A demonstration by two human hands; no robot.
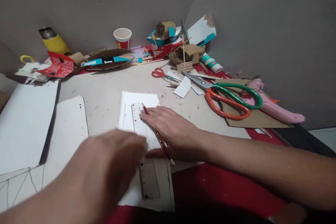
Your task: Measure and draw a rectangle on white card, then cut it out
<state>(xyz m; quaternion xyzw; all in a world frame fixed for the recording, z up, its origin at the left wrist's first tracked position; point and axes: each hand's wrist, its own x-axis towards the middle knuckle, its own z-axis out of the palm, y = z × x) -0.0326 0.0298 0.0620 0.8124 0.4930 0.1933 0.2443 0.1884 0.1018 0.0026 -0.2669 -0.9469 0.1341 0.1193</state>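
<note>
My right hand (173,131) lies flat on a white sheet of paper (139,101) and holds a red pencil (158,136) between its fingers, tip pointing away from me. A clear plastic ruler (148,178) lies lengthwise on the sheet, partly under my hands. My left hand (110,168) is blurred and hovers over the ruler's middle, fingers spread, holding nothing that I can see. Whether it touches the ruler is unclear.
Large green-and-orange scissors (228,98) lie on brown cardboard (257,119) at right beside a pink glue gun (273,106). Small red scissors (159,73), a glue tube (212,63), a paper cup (122,37), a yellow bottle (54,42) and cardboard scraps line the back. White boards (26,122) lie left.
</note>
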